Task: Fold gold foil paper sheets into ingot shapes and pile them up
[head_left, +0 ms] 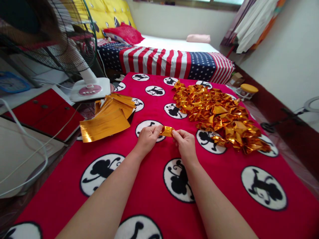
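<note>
Between my two hands is a small folded piece of gold foil paper (167, 131), held over the red blanket. My left hand (149, 136) pinches its left end, with the thumb on top. At the right end, my right hand (183, 141) grips it between thumb and fingers. A fanned stack of flat gold foil sheets (106, 122) lies to the left of my hands. Over on the right spreads a heap of folded gold foil pieces (216, 113), crumpled-looking and shiny.
The red blanket (147, 169) with round monkey patterns covers the surface before me. A fan (91, 88) stands at the left beside a red-fronted cabinet (43, 109). Behind is a bed with a flag-patterned cover (159, 61). A yellow stool (249, 88) stands at the right.
</note>
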Available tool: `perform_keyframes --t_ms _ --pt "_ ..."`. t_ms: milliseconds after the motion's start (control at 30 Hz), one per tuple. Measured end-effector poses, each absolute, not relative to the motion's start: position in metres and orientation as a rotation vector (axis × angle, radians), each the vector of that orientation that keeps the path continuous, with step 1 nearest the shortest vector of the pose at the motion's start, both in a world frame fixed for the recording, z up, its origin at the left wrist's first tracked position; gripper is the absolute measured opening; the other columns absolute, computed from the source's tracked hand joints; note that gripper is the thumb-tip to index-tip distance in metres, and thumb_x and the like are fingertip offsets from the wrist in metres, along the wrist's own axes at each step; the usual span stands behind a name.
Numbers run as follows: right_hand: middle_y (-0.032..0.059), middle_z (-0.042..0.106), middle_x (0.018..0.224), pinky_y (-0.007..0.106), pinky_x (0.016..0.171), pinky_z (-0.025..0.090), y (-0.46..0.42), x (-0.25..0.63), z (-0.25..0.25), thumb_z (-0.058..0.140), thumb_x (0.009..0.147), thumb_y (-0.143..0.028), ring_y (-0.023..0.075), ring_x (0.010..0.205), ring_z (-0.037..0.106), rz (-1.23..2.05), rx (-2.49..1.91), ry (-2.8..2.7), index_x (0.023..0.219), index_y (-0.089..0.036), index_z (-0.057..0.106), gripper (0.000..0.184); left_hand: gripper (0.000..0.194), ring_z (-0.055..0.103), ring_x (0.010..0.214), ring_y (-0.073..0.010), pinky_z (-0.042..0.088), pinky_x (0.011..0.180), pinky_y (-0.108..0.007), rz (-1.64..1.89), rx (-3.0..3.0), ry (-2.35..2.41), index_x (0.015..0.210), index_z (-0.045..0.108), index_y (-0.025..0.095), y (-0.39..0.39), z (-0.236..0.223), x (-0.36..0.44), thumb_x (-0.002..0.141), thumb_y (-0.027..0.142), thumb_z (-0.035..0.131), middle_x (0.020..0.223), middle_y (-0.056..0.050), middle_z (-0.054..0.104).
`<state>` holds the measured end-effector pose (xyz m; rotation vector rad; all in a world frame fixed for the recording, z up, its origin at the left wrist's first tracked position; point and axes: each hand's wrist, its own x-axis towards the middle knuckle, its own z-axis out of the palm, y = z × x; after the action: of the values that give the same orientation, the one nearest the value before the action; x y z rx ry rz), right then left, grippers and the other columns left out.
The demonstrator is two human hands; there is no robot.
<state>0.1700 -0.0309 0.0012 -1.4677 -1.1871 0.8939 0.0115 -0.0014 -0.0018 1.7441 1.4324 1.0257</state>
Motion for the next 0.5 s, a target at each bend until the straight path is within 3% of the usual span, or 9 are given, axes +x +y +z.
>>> perform_keyframes --t_ms 133,267,500 --pt "-0.0025 0.051 0.046 0.024 0.043 0.025 -0.0313 0.1691 0.0014 0.060 0.079 -0.053 0.0105 0.042 0.039 0.889 -1.469 -1.186 0.057 -0.019 0.060 0.040 0.051 0.043 0.053 -0.0115 0.030 0.050 -0.025 1.054 1.660 1.351 0.059 0.056 0.016 -0.0028 0.0013 0.0116 0.092 0.052 0.041 0.052 0.002 0.046" --pt "-0.0027 0.051 0.047 0.024 0.044 0.025 -0.0319 0.1685 0.0014 0.060 0.080 -0.052 0.0108 0.044 0.040 0.878 -1.472 -1.215 0.058 -0.019 0.060 0.039 0.048 0.039 0.050 -0.0099 0.030 0.051 -0.025 1.103 1.517 1.284 0.054 0.045 0.018 -0.0037 0.0033 0.0129 0.091 0.049 0.042 0.052 0.002 0.044" --pt "-0.0037 0.048 0.048 0.024 0.046 0.024 -0.0317 0.1677 0.0000 0.059 0.081 -0.049 0.0104 0.046 0.038 0.847 -1.452 -1.249 0.058 -0.019 0.057 0.038 0.047 0.035 0.049 -0.0094 0.027 0.049 -0.025 1.117 1.485 1.259 0.054 0.045 0.018 -0.0018 0.0023 0.0133 0.089 0.049 0.044 0.051 0.003 0.040"
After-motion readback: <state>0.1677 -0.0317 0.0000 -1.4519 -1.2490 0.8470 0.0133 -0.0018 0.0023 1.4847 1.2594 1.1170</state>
